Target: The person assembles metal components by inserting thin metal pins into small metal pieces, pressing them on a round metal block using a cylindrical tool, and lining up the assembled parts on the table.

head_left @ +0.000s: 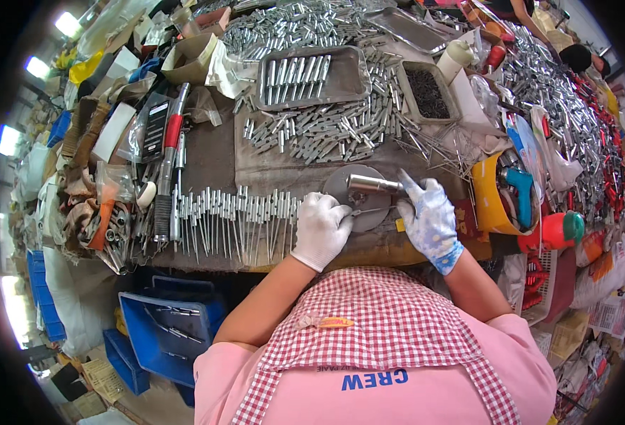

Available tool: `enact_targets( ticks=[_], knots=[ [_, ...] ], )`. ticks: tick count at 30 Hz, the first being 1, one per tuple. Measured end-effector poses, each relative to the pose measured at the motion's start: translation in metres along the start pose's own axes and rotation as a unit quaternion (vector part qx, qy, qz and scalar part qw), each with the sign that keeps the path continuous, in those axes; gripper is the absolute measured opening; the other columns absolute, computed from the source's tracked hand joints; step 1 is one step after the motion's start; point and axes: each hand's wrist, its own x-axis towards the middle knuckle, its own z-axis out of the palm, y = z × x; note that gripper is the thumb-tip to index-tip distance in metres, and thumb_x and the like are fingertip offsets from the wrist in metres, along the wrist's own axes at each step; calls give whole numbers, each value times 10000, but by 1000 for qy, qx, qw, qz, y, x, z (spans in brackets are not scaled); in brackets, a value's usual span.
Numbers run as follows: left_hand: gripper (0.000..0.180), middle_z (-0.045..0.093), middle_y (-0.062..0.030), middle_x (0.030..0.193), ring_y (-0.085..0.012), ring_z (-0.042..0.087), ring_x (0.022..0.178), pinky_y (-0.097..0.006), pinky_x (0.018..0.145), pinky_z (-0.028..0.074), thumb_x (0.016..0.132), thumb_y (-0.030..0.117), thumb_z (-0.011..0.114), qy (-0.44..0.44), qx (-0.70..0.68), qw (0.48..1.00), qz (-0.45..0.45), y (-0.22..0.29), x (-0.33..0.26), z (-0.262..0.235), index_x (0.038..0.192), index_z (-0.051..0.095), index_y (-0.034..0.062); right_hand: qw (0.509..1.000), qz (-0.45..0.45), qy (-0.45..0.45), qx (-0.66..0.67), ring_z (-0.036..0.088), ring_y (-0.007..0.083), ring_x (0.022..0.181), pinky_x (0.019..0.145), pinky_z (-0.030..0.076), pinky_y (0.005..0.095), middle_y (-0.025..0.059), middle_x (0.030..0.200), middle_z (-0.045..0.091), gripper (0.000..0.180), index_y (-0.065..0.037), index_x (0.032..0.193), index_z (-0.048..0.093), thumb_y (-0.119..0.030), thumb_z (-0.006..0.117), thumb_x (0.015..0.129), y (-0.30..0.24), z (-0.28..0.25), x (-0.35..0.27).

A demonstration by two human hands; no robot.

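My left hand, in a white glove, is closed with thumb and forefinger pinched on a thin metal rod at the near side of a round grey metal disc. My right hand, gloved in white with blue patches, is closed round the end of a shiny metal cylinder. The cylinder lies level above the disc, and its grip end is hidden by the fingers. Left of my left hand, a row of metal sleeves with thin rods lies along the bench's near edge.
A metal tray holding several aligned tubes stands amid loose metal parts. A tray of dark pins is at its right. A yellow container holds a teal-handled tool. Blue bins stand below left.
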Motion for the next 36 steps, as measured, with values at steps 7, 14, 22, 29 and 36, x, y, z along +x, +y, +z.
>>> enact_targets(
  ticks=[7, 14, 22, 29, 36],
  knots=[
    [117, 634, -69, 823, -308, 569, 899, -420, 797, 478, 712, 122, 763, -19, 10, 1000, -2, 0, -1, -3, 822, 750, 84, 989, -95, -105, -52, 578, 311, 1120, 933, 472, 419, 123, 1201, 631, 637, -94, 1382, 533, -284, 738, 809, -31, 8, 65],
    [132, 638, -66, 824, -308, 572, 884, -416, 783, 482, 700, 102, 770, -10, 10, 1000, -3, 1, 2, -2, 830, 753, 87, 979, -155, -115, -65, 702, 292, 847, 715, 571, 429, 150, 984, 701, 330, -47, 1110, 652, -110, 629, 787, -24, 9, 102],
    [97, 631, -63, 782, -295, 575, 865, -422, 763, 475, 705, 116, 769, -6, -20, 1000, 1, -1, 3, -2, 797, 752, 90, 980, 129, 53, 143, 697, 336, 834, 744, 567, 385, 176, 942, 698, 293, -59, 1026, 677, -137, 780, 764, 53, -35, 24],
    [84, 635, -64, 794, -291, 581, 866, -417, 753, 479, 701, 114, 776, -8, -17, 1000, -14, -1, 2, -3, 780, 754, 93, 980, 127, -151, 24, 671, 397, 968, 840, 538, 458, 224, 1047, 692, 572, -81, 1367, 536, -203, 679, 826, 43, -26, 9],
    [74, 628, -60, 789, -281, 574, 848, -405, 755, 482, 704, 116, 776, -2, -4, 1000, -3, 2, 3, -1, 769, 747, 96, 977, -11, -148, 154, 695, 385, 918, 826, 554, 426, 208, 1039, 703, 644, -45, 1420, 457, -126, 679, 821, -8, 1, -40]
  ],
)
